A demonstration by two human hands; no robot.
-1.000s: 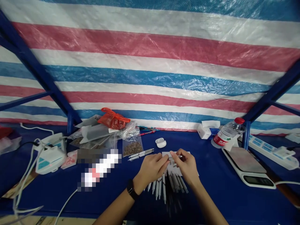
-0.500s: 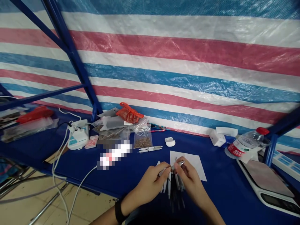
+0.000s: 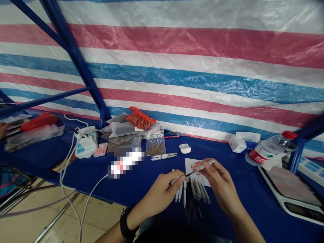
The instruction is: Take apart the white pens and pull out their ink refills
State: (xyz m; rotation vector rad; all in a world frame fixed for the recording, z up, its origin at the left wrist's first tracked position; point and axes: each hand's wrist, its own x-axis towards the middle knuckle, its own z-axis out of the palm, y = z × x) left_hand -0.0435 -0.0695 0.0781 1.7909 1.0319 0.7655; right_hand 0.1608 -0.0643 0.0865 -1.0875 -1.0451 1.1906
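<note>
My right hand (image 3: 217,181) pinches a thin pen refill (image 3: 199,168) with a pale tube and a dark tip, held above the blue table (image 3: 141,185). My left hand (image 3: 164,192), with a black watch on the wrist, pinches a white pen part (image 3: 174,180) just left of the refill's tip. Under both hands lies a fan of several pens and pen parts (image 3: 193,195). A white paper sheet (image 3: 192,166) lies behind them.
Two pens (image 3: 164,156), a white earbud case (image 3: 185,148), a clear bag of small parts (image 3: 155,145), a red bag (image 3: 140,119) on packets. White charger and cables (image 3: 86,145) left. Tissue box (image 3: 238,143), water bottle (image 3: 270,148), scale (image 3: 291,189) right. Striped tarp behind.
The camera turned left and down a little. My right hand drew the refill up and to the right, away from the left hand, which stays low over the pens.
</note>
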